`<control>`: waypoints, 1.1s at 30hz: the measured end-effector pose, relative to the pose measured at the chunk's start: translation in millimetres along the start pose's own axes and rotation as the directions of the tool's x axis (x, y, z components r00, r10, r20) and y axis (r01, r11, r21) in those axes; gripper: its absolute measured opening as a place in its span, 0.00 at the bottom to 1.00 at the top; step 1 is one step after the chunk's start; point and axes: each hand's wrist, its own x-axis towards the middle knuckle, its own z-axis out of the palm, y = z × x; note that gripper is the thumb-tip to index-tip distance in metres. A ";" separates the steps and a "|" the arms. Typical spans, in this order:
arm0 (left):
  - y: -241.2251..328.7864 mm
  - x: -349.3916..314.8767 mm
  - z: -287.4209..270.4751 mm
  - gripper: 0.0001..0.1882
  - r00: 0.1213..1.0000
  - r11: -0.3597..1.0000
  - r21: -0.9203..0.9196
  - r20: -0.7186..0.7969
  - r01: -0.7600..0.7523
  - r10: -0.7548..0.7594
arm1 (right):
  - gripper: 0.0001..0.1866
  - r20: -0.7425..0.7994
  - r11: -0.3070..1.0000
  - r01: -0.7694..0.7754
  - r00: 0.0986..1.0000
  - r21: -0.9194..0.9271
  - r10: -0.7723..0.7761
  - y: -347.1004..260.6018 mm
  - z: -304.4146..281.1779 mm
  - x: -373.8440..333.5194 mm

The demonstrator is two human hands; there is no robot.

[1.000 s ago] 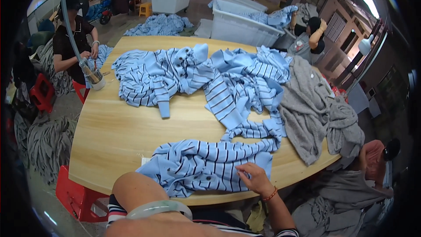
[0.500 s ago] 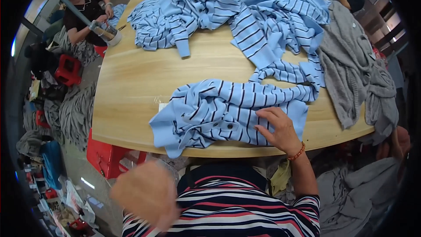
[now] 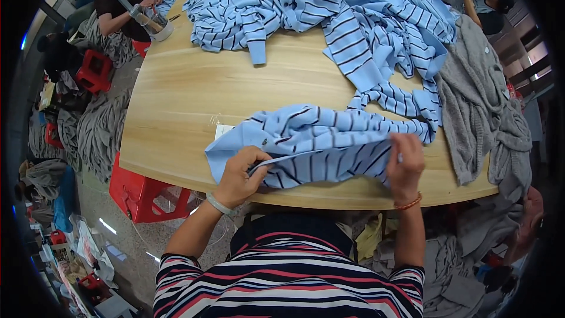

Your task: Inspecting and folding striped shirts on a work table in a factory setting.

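Observation:
A light blue knit shirt (image 3: 347, 165) with dark stripes lies bunched along the table's near edge. Its collar end points left, and a dark button shows near the collar. My left hand (image 3: 238, 178) pinches the edge of the shirt's front opening beside that button. At the shirt's right end, my right hand (image 3: 405, 165) grips the fabric with its fingers closed, raising a fold that runs taut between both hands. A small white card (image 3: 221, 131) peeks out from behind the collar.
More striped blue shirts (image 3: 259, 15) are heaped across the table's far side. Grey knit garments (image 3: 474, 106) hang over the right edge. A clear container (image 3: 154, 22) sits at the far left edge, near a seated person (image 3: 120, 0). A red stool (image 3: 138, 194) stands below the left corner.
My left hand has come up from below the table and taken the front opening's edge. My right hand has shifted right and closed on the fabric. The shirt's front is now lifted into a fold.

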 end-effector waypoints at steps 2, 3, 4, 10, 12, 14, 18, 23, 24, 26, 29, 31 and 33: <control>10.6 4.1 8.6 0.06 0.978 0.872 -0.453 0.177 0.184 -0.115 | 0.09 -0.087 0.993 -0.068 0.994 -0.096 0.060 14.5 -19.0 17.2; 16.2 8.2 15.6 0.06 0.961 0.848 -0.478 0.249 0.228 -0.119 | 0.09 -0.039 0.988 -0.077 0.997 -0.134 0.073 20.5 -24.6 20.4; 20.4 10.7 21.6 0.06 0.940 0.822 -0.500 0.320 0.275 -0.120 | 0.08 0.011 0.982 -0.085 0.996 -0.171 0.089 24.2 -30.3 21.4; 29.3 9.5 38.8 0.08 0.904 0.874 -0.397 0.416 0.279 -0.100 | 0.15 0.327 0.873 -0.111 0.943 0.476 -0.059 -57.3 -33.7 3.0; 31.7 6.1 38.9 0.08 0.896 0.875 -0.387 0.432 0.290 -0.106 | 0.20 0.474 0.739 -0.215 0.866 0.638 -0.157 -87.5 -25.0 -3.4; 34.7 4.3 41.9 0.07 0.931 0.848 -0.475 0.362 0.236 -0.056 | 0.21 0.503 0.737 -0.228 0.847 0.636 -0.172 -99.8 -9.0 -11.4; 38.4 -1.8 28.9 0.08 0.860 0.802 -0.450 0.488 0.392 -0.147 | 0.16 0.534 0.690 -0.253 0.815 0.678 -0.225 -90.8 13.8 -14.3; 37.1 -12.4 40.3 0.08 0.890 0.824 -0.420 0.408 0.380 -0.202 | 0.08 0.655 0.640 -0.402 0.724 0.654 -0.214 -96.1 10.4 -11.8; 37.0 -12.4 42.9 0.08 0.891 0.823 -0.423 0.407 0.378 -0.201 | 0.07 0.673 0.622 -0.446 0.716 0.644 -0.184 -98.2 7.9 -12.7; 36.3 -14.5 47.9 0.07 0.919 0.848 -0.409 0.337 0.338 -0.204 | 0.08 0.635 0.676 -0.348 0.737 0.649 -0.230 -95.8 8.8 -19.3; 37.0 -15.0 47.7 0.08 0.932 0.903 -0.342 0.333 0.261 -0.144 | 0.09 0.507 0.697 -0.182 0.811 0.694 -0.293 -97.5 5.6 -25.4; 37.4 -16.9 50.5 0.07 0.931 0.901 -0.338 0.329 0.271 -0.157 | 0.09 0.412 0.663 -0.112 0.855 0.740 -0.315 -99.4 3.7 -29.4; 34.4 -15.4 51.9 0.06 0.930 0.901 -0.334 0.327 0.278 -0.166 | 0.09 0.411 0.684 -0.095 0.855 0.723 -0.316 -97.0 1.0 -32.9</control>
